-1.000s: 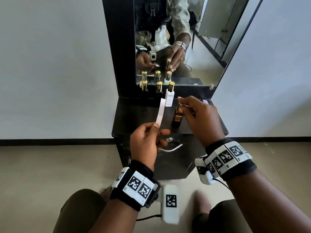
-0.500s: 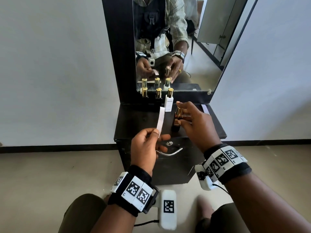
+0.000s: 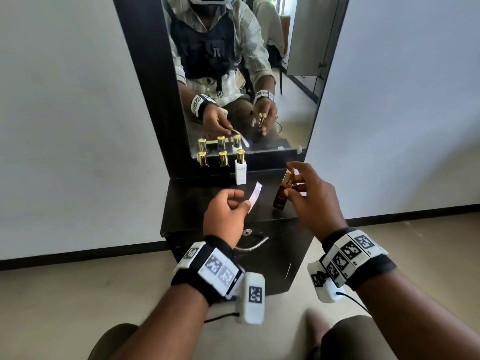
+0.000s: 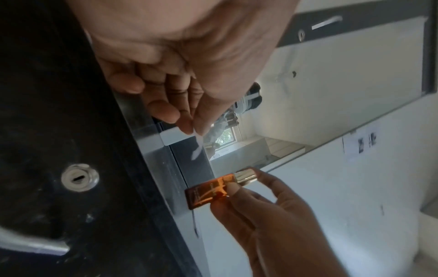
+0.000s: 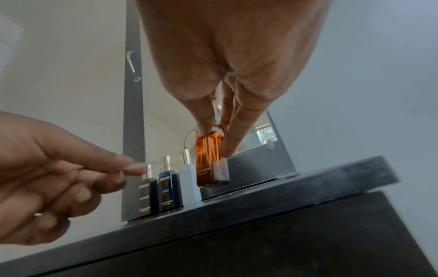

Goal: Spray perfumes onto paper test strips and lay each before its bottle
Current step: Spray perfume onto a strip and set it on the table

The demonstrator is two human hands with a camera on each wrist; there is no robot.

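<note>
My left hand pinches a white paper test strip between thumb and forefinger above the black dresser top; the strip leans right toward the amber bottle. My right hand grips an amber perfume bottle with a gold cap, lifted off the top and tilted; its glass shows between thumb and fingers. Against the mirror stand two dark gold-capped bottles and a white bottle.
A mirror in a black frame rises behind the dresser and reflects me. Another white strip lies on the top behind my right hand. The drawer front has a keyhole and a metal handle. White walls stand on both sides.
The strip has tipped from nearly upright to leaning right. The right hand has lifted the amber bottle and shifted it right. The head camera has tilted up.
</note>
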